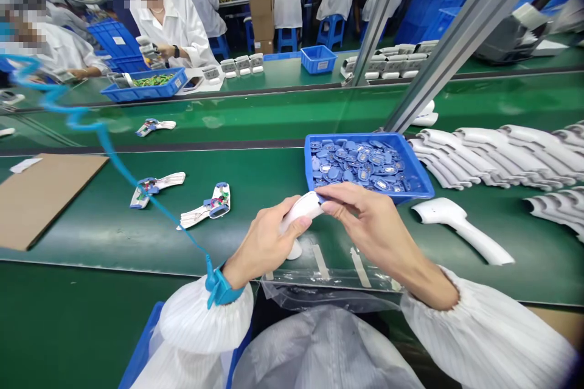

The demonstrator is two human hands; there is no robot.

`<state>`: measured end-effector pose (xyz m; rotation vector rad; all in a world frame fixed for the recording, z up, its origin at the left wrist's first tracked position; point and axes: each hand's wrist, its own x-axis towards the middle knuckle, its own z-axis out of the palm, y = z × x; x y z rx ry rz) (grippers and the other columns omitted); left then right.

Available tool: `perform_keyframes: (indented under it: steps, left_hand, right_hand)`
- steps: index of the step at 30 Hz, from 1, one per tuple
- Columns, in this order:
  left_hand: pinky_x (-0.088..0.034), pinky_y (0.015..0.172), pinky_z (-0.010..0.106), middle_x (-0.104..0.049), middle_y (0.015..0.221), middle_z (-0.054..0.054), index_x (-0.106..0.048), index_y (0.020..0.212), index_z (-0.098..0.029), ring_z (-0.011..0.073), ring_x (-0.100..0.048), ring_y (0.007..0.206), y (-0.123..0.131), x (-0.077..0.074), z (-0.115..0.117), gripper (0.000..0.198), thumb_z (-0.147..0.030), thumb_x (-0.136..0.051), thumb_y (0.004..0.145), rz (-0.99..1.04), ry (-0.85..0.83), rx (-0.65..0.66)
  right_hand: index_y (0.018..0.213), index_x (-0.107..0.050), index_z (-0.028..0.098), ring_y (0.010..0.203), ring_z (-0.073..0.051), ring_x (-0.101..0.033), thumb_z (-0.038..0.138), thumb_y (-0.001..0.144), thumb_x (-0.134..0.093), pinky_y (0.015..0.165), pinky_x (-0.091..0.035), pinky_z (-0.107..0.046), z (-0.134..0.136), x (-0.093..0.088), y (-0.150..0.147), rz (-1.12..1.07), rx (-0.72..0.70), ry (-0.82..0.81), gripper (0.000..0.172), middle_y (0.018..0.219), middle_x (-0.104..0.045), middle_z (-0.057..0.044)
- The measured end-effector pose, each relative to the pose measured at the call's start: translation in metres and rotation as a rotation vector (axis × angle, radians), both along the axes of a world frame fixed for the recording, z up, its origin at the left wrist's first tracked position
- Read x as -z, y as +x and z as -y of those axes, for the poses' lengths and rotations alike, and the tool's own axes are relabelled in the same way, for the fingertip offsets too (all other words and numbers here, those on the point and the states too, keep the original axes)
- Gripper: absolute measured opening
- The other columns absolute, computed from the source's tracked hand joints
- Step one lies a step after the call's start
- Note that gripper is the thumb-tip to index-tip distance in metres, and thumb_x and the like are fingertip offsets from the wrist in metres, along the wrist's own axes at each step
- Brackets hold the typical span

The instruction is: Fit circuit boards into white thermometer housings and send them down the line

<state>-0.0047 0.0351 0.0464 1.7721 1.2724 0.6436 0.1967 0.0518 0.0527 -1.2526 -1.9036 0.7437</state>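
Observation:
My left hand is wrapped round a white plastic shell shaped like a handle, held above the green belt. My right hand pinches at the top end of the same shell, its fingertips pressed together there; whether a small part sits between them is hidden. Just behind the hands stands a blue tray holding several small blue button parts. A blue coiled strap is round my left wrist.
Another white shell lies right of my hands, and rows of white shells lie beyond it. Two half-built units lie on the belt to the left, near a cardboard sheet. Other people sit across the line.

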Motion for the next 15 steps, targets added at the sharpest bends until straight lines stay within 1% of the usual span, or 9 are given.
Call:
perform_keyframes:
  steps: [3,6,7,9,10,11,12,14,15]
  left_hand:
    - [-0.045,0.079,0.029,-0.072,0.100,0.001,-0.060,0.131,-0.024,0.0179,-0.064,0.086,0.003,0.003,0.001,0.036,-0.041,-0.045,0.103,-0.057,0.098,0.003]
    - [-0.043,0.077,0.031,-0.073,0.095,0.003,-0.065,0.120,-0.021,0.0193,-0.064,0.083,0.005,0.012,0.003,0.029,-0.038,-0.051,0.100,-0.228,0.257,-0.014]
    - [-0.043,0.078,0.032,-0.073,0.096,0.003,-0.065,0.119,-0.022,0.0200,-0.064,0.084,0.005,0.016,0.004,0.028,-0.037,-0.052,0.099,-0.276,0.300,0.002]
    - [-0.043,0.083,0.033,-0.073,0.102,0.004,-0.066,0.119,-0.024,0.0210,-0.063,0.091,0.005,0.024,0.008,0.027,-0.037,-0.054,0.099,-0.311,0.354,0.043]
    - [-0.042,0.084,0.033,-0.072,0.103,0.004,-0.066,0.116,-0.024,0.0208,-0.062,0.094,0.005,0.028,0.010,0.025,-0.038,-0.053,0.100,-0.302,0.364,0.012]
    - [-0.042,0.083,0.032,-0.071,0.100,0.004,-0.067,0.109,-0.023,0.0202,-0.061,0.093,0.006,0.032,0.013,0.023,-0.038,-0.052,0.100,-0.284,0.366,-0.069]
    - [-0.041,0.080,0.032,-0.070,0.093,0.003,-0.067,0.098,-0.021,0.0192,-0.060,0.088,0.007,0.036,0.016,0.024,-0.038,-0.050,0.101,-0.262,0.356,-0.185]
    - [-0.039,0.069,0.030,-0.062,0.074,0.002,-0.058,0.075,-0.019,0.0162,-0.055,0.073,0.013,0.045,0.019,0.035,-0.041,-0.050,0.101,-0.229,0.305,-0.425]
    - [-0.036,0.064,0.029,-0.056,0.065,0.000,-0.052,0.067,-0.019,0.0147,-0.050,0.065,0.016,0.049,0.020,0.041,-0.043,-0.050,0.100,-0.224,0.286,-0.500]
  right_hand:
    - [0.114,-0.069,0.022,0.096,-0.019,-0.068,0.029,0.099,-0.056,0.084,-0.054,-0.034,0.004,0.004,-0.003,0.042,-0.044,0.012,0.022,0.109,-0.072,-0.007]
    - [0.110,-0.065,0.019,0.084,-0.018,-0.063,0.026,0.101,-0.050,0.076,-0.052,-0.032,0.013,0.016,-0.003,0.089,-0.001,0.091,0.019,0.095,-0.067,-0.007]
    - [0.109,-0.064,0.019,0.083,-0.017,-0.062,0.024,0.102,-0.048,0.075,-0.052,-0.031,0.017,0.021,-0.001,0.096,0.008,0.100,0.018,0.094,-0.065,-0.006]
    - [0.107,-0.061,0.020,0.083,-0.017,-0.062,0.024,0.102,-0.049,0.074,-0.051,-0.030,0.025,0.028,0.004,0.122,-0.008,0.065,0.014,0.095,-0.064,-0.005]
    - [0.109,-0.060,0.021,0.084,-0.016,-0.061,0.024,0.102,-0.049,0.074,-0.051,-0.029,0.029,0.030,0.008,0.139,-0.022,0.039,0.013,0.097,-0.063,-0.005]
    - [0.110,-0.059,0.022,0.085,-0.016,-0.061,0.025,0.102,-0.049,0.075,-0.050,-0.029,0.033,0.032,0.011,0.157,-0.037,0.021,0.013,0.099,-0.063,-0.005]
    - [0.113,-0.058,0.023,0.084,-0.016,-0.061,0.026,0.103,-0.048,0.074,-0.050,-0.029,0.038,0.033,0.013,0.173,-0.050,0.014,0.015,0.101,-0.062,-0.005]
    - [0.119,-0.057,0.023,0.081,-0.015,-0.060,0.028,0.104,-0.046,0.072,-0.050,-0.028,0.046,0.036,0.014,0.194,-0.072,0.011,0.019,0.100,-0.060,-0.005]
    - [0.118,-0.057,0.022,0.078,-0.014,-0.060,0.029,0.104,-0.046,0.069,-0.049,-0.028,0.050,0.038,0.012,0.207,-0.082,0.015,0.019,0.098,-0.059,-0.004]
